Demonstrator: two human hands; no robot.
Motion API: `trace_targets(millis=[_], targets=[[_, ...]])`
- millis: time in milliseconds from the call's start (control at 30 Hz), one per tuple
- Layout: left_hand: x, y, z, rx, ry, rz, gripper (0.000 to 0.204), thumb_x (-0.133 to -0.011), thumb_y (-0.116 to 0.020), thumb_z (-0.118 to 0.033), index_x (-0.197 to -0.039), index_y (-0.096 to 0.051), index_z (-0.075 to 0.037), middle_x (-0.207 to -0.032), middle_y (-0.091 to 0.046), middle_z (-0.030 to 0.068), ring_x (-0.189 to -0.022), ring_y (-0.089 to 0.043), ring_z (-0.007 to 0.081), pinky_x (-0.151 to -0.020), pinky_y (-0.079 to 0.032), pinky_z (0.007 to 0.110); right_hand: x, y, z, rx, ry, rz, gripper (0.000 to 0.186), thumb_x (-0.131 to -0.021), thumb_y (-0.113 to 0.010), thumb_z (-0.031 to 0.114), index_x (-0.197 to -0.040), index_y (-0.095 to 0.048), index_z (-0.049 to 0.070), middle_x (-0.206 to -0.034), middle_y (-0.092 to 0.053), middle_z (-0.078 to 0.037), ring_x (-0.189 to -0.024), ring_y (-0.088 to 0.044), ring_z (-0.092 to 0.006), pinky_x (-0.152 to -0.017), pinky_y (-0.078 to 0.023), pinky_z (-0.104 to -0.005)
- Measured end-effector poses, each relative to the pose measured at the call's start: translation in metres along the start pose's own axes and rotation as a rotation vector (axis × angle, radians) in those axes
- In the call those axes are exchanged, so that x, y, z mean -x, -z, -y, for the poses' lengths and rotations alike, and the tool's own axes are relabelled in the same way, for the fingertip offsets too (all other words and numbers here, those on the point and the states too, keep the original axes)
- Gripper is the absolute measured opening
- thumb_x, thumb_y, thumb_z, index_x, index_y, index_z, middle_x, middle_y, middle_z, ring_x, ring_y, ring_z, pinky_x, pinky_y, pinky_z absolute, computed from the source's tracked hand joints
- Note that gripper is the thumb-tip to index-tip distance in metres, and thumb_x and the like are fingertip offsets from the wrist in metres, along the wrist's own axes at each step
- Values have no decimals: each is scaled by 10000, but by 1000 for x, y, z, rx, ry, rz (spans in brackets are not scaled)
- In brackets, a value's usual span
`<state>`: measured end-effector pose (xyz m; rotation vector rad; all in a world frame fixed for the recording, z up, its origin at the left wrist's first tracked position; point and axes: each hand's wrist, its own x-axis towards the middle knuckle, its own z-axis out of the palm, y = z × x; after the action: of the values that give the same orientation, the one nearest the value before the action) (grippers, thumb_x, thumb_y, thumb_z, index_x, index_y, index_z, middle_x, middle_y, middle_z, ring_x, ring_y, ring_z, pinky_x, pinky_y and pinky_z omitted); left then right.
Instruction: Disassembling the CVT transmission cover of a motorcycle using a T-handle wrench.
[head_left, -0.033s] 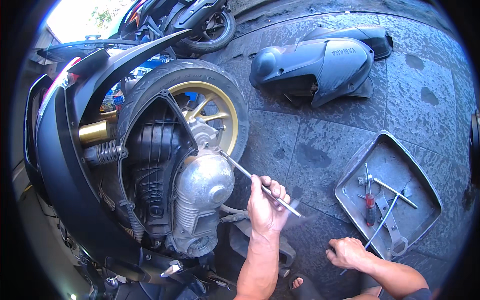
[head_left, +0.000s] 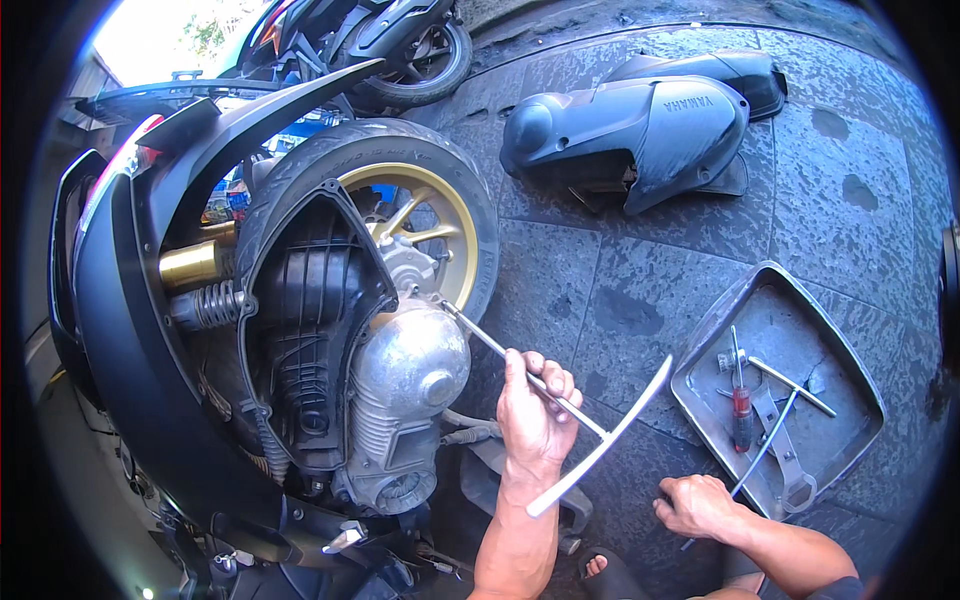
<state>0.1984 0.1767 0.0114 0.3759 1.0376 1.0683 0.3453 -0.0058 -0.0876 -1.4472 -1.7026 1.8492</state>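
Note:
My left hand [head_left: 537, 415] is closed around the shaft of a T-handle wrench [head_left: 590, 424]. The wrench's tip meets the upper edge of the silver engine cover [head_left: 405, 358], beside the gold-rimmed rear wheel [head_left: 466, 235]. Its bent crossbar sticks out past my hand, toward the lower right. My right hand [head_left: 697, 506] is curled near the corner of a grey metal tray [head_left: 690, 372]. The shaft of a second T-handle wrench [head_left: 770, 437] runs from the tray and passes behind that hand. Whether the curled fingers hold anything is hidden.
In the tray lie a red-handled screwdriver [head_left: 741, 415] and a flat metal holding tool [head_left: 783, 450]. Dark plastic covers [head_left: 690, 130] lie on the tiled floor at the back. A black open casing [head_left: 310, 330] flanks the engine cover; another motorbike's wheel [head_left: 430, 65] stands behind.
The wrench's crossbar, a faint blur before, now shows plainly, slanting across below my left hand; the wrench has turned on its axis. Both hands stay nearly in place.

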Motion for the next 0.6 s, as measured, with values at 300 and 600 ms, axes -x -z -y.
trace_targets(millis=[300, 600], targets=[[13, -18, 11, -111, -89, 53, 427, -1050, -331, -465, -806, -464, -141, -604, -492, 46, -502, -427, 144, -398, -336, 268, -8, 22, 0, -52, -16, -89, 327, -876, -568, 289, -943, -653, -19, -793, -658, -304, -806, -663, -460, -789, -519, -530], [17, -33, -27, -87, -266, 42, 431, -1058, -306, -452, -807, -451, -133, -598, -507, 57, -462, -420, 135, -358, -366, 258, -4, 86, 61, -384, 197, -247, 277, -879, -622, 234, -1002, -644, -13, -791, -671, -187, -749, -680, -349, -692, -534, -438]])
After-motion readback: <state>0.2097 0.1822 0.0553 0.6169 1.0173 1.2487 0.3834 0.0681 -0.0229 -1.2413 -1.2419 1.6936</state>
